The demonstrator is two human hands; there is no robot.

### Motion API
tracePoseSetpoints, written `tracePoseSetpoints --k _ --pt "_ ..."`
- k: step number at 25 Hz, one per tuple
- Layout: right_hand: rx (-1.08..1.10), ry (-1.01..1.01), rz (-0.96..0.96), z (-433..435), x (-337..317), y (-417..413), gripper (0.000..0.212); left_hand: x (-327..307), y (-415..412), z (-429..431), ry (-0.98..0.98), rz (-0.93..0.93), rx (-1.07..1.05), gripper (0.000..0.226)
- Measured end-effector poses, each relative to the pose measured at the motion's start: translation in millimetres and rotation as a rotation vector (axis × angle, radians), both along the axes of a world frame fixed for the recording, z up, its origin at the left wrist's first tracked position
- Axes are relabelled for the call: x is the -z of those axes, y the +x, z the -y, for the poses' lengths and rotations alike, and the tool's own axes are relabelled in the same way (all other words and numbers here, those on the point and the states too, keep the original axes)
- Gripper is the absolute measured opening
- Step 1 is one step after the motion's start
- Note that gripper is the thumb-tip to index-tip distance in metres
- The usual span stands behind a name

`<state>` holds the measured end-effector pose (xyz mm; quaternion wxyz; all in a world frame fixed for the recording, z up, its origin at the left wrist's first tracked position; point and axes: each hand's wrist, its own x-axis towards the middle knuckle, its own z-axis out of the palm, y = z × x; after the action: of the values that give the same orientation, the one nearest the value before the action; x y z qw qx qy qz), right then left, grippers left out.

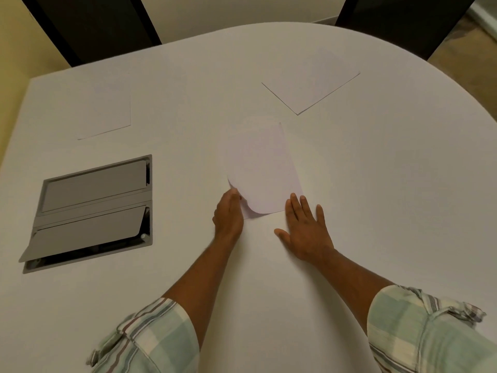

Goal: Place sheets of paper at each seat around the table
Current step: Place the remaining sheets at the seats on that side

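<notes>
White table (349,184), rounded far edge. Left hand (228,214): fingers curled together, pinching the near left edge of the curled sheet (258,168), which bows upward away from the fingertips; a further paper edge shows flat beneath it, just beside the left knuckles. Right hand (306,232): palm down on the table, fingers (294,204) spread, the index and middle tips touching the near right corner of the same paper, thumb splayed out to the inner side. Far-right sheet (312,79): flat, turned corner-on, well beyond the right fingertips, before a dark chair (403,20). Far-left sheet (105,109): flat, well beyond and to the left of the left fingers, before a second dark chair (88,25). Grey cable hatch (91,211): set into the tabletop, left of the left hand, near flap raised. Plaid sleeves (419,332), rolled above both forearms. No brand, label or legible writing on any sheet or surface.
</notes>
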<state>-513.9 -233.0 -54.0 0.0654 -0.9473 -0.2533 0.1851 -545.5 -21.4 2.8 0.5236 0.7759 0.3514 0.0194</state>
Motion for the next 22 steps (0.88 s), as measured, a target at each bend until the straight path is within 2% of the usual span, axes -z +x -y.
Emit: tracePoseSetpoints --k 2,6,8,10,12,14,16,19,22 --pt "-0.005 0.006 0.004 1 2 0 0.087 -8 18 -8 -0.216 0.054 -0.108 0.039" --pt "0.001 0.041 0.033 2 10 -1 0.087 -11 62 -32 -0.604 0.076 -0.251 0.069" --pt "0.01 0.052 0.036 3 13 0 0.087 -13 80 -41 -0.713 0.051 -0.254 0.067" --pt "0.012 0.046 0.02 3 13 0 0.087 -15 92 -42 -0.648 -0.021 -0.177 0.046" --pt "0.02 0.06 0.003 2 11 1 0.089 -17 99 -36 -0.5 -0.073 -0.087 0.026" --pt "0.097 0.19 -0.01 2 5 4 0.092 -24 100 -27 -0.392 -0.06 -0.065 0.028" --pt "0.333 0.456 -0.037 5 -12 8 0.097 -33 96 -19 -0.4 0.012 -0.092 0.032" --pt "0.838 0.837 -0.189 18 -47 7 0.098 -46 84 -4 -0.476 0.098 -0.109 0.033" --pt "1.236 1.068 -0.323 28 -72 -11 0.088 -50 69 19 -0.569 0.179 -0.138 0.036"
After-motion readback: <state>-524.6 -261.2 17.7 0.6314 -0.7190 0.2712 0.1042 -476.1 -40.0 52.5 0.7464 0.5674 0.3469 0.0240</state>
